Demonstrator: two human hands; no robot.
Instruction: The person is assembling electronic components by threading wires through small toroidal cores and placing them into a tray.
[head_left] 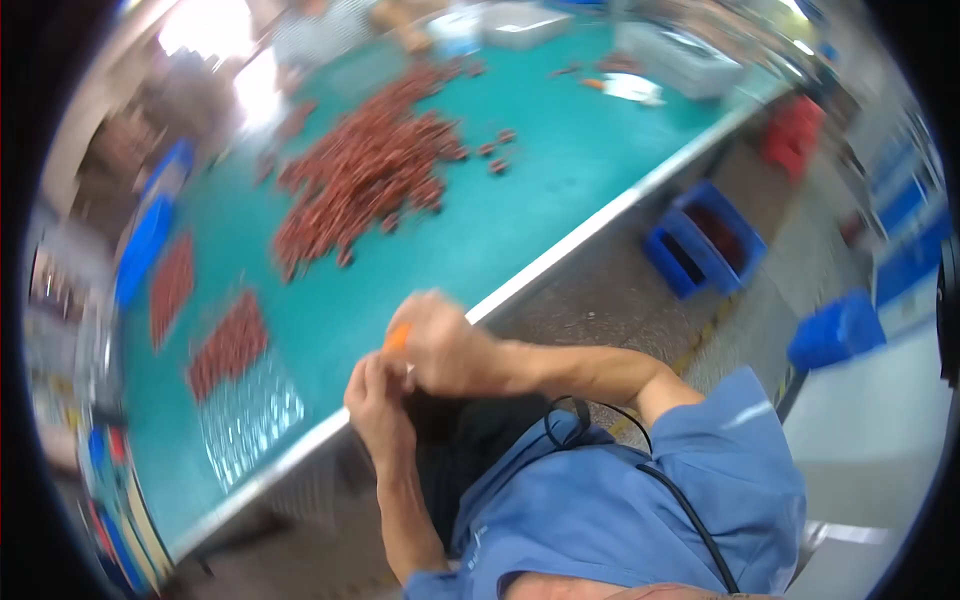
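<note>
- Head view, writing: the blue shirt [620,500] bears pale marks on its front and sleeve; they are too blurred to read.
- Right hand [440,345]: it is curled into a fist around an orange object [398,339], only part of which shows; the forearm comes in from the right, the elbow bent, the wrist level with the table edge.
- Left hand [378,393]: it is raised from below, the forearm nearly upright, fingers bent up against the right hand beneath the orange object; blur hides whether they pinch anything, so I cannot tell.
- Position: both hands meet in front of the body, by the near edge of the green table [540,215].
- Around them: a loose heap of reddish-brown pieces [365,155] lies beyond the hands; to the left, a clear ribbed tray [250,425] is partly filled with similar pieces; blue crates [707,240] stand on the floor at right.
</note>
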